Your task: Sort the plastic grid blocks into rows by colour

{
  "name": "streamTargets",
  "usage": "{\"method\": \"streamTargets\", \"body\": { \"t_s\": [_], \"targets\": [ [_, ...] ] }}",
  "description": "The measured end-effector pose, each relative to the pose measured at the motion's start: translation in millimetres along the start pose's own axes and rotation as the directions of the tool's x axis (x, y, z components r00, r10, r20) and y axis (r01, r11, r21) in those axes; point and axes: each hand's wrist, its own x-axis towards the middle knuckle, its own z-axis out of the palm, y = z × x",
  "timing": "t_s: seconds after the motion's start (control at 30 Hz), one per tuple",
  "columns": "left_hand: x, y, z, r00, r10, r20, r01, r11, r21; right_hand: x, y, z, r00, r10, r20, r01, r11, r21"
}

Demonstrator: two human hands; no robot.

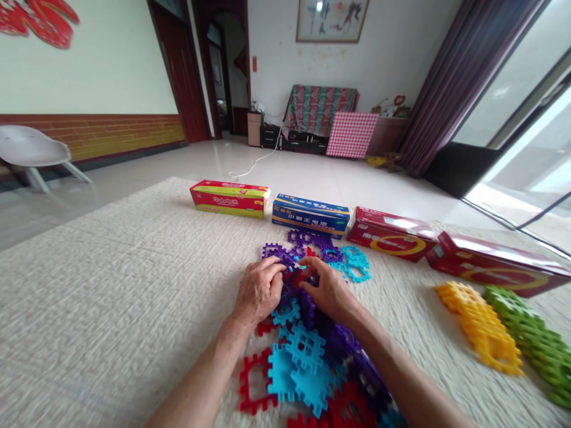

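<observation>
My left hand (262, 287) is at the upper part of a loose pile of toothed plastic building pieces. Its fingers are curled together at a purple interlocking piece (285, 257). Beside it, my right hand (329, 289) has thumb and forefinger bent around a red interlocking piece (296, 277), whose outline is partly hidden by the fingers. Below the hands lie overlapping light-blue pieces (306, 348) and a square red frame piece (243, 380). Several purple pieces (363, 362) run under my right forearm. More light-blue rings (357, 264) rest just beyond the right hand.
A row of long boxes stands past the pile: a red-and-yellow box (229, 199), a blue box (311, 216) and two red boxes (392, 233). At the right, yellow pieces (479, 327) and green pieces (530, 339) lie in lines on the beige mat (134, 285). A white chair (35, 148) is far left.
</observation>
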Motion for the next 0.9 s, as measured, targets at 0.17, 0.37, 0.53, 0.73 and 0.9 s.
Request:
{"method": "streamTargets", "body": {
  "t_s": [0.17, 0.37, 0.53, 0.73, 0.9],
  "targets": [
    [-0.6, -0.1, 0.9, 1.0, -0.01, -0.01, 0.01, 1.0, 0.016, 2.1, 8.1, -17.2, 0.995, 0.002, -0.098, 0.001, 1.0, 0.031],
    [-1.3, -1.2, 2.1, 1.0, -0.014, -0.016, 0.015, 1.0, 0.005, 1.3, 10.8, -32.0, 0.992, -0.107, -0.067, 0.099, 0.989, -0.107],
    [-1.0, -0.5, 1.8, 1.0, -0.007, -0.028, 0.007, 1.0, 0.017, -4.1, 6.9, -38.4, 0.972, -0.162, 0.171, 0.183, 0.976, -0.115],
    [-0.8, -0.5, 2.1, 1.0, -0.005, -0.025, 0.005, 1.0, 0.024, -6.6, 8.2, -39.0, 0.934, -0.255, 0.252, 0.271, 0.962, -0.033],
    [-0.7, -1.8, 3.2, 1.0, 0.01, -0.027, -0.009, 1.0, 0.028, -6.6, 6.5, -32.1, 0.943, -0.242, 0.23, 0.265, 0.961, -0.075]
  ]
}}
